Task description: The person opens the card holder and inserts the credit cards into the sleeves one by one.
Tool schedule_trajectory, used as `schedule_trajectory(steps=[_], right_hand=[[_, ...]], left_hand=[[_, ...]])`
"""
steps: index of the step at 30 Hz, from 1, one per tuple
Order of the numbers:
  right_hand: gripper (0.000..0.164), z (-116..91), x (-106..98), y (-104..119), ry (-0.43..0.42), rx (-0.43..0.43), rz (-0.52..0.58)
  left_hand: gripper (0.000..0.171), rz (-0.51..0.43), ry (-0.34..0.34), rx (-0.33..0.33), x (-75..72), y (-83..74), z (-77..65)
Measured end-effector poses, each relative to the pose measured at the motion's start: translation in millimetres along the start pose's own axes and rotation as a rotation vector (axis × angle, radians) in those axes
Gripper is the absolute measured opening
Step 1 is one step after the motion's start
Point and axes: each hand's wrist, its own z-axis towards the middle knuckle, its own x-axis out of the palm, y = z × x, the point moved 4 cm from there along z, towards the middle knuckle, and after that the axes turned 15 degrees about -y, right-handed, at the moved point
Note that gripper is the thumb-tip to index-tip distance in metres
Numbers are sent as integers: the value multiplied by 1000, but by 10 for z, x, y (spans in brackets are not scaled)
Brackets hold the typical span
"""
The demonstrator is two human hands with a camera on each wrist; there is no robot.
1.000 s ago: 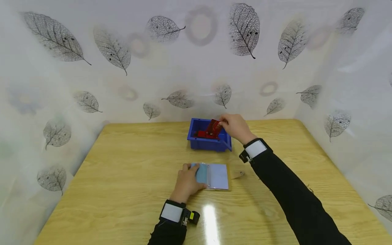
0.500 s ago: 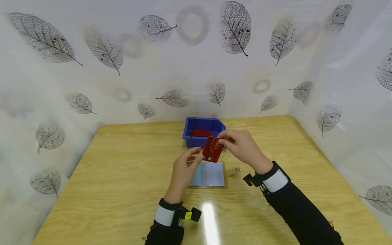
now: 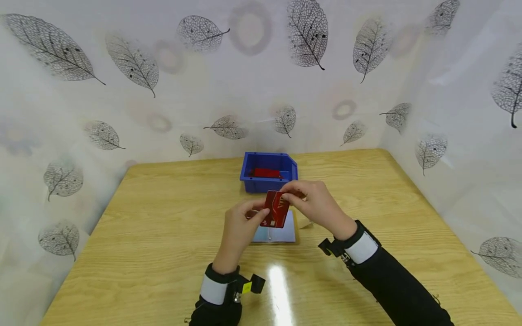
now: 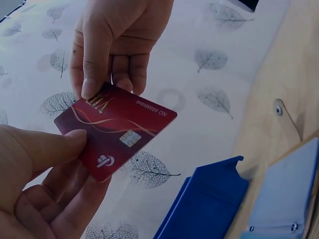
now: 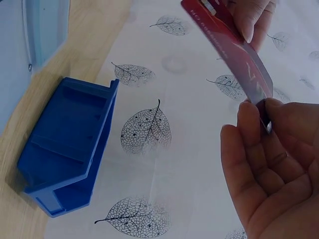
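Note:
A dark red VIP card [image 3: 275, 211] with a gold chip is held up in the air between both hands. My right hand [image 3: 320, 206] pinches its upper edge between thumb and fingers. On the opposite side, the left hand [image 3: 240, 226] grips the lower corner, its thumb lying across the face, as the left wrist view shows of the card [image 4: 117, 129]. Below the hands, an opened ring-bound card holder [image 3: 283, 232] with pale blue pages lies on the table, partly covered by the hands and card.
A blue plastic bin [image 3: 265, 184] stands at the back of the wooden table [image 3: 171, 226], with red cards [image 3: 266, 173] inside. The holder's strap with a metal snap [image 4: 279, 109] sticks out to its right. A leaf-patterned curtain [image 3: 195, 90] hangs behind.
My right hand has lifted the card out of the bin and brought it toward me. The left hand has left the holder's page and taken hold of the card.

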Motion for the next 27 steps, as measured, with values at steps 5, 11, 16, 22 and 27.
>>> schedule_trajectory(steps=[5, 11, 16, 22, 27], right_hand=[[30, -16, 59, -108, 105, 95, -70], [45, -179, 298, -450, 356, 235, -183], [68, -374, 545, -703, 525, 282, -337], [88, -500, 667, -805, 616, 299, -407], [89, -518, 676, -804, 637, 289, -416]], left_hand=[[20, 58, -39, -67, -33, 140, 41], [23, 170, -59, -201, -30, 476, 43], [27, 251, -18, -257, 74, 769, -17], [27, 319, -21, -283, 185, 935, -60], [24, 368, -26, -302, 232, 964, -72]])
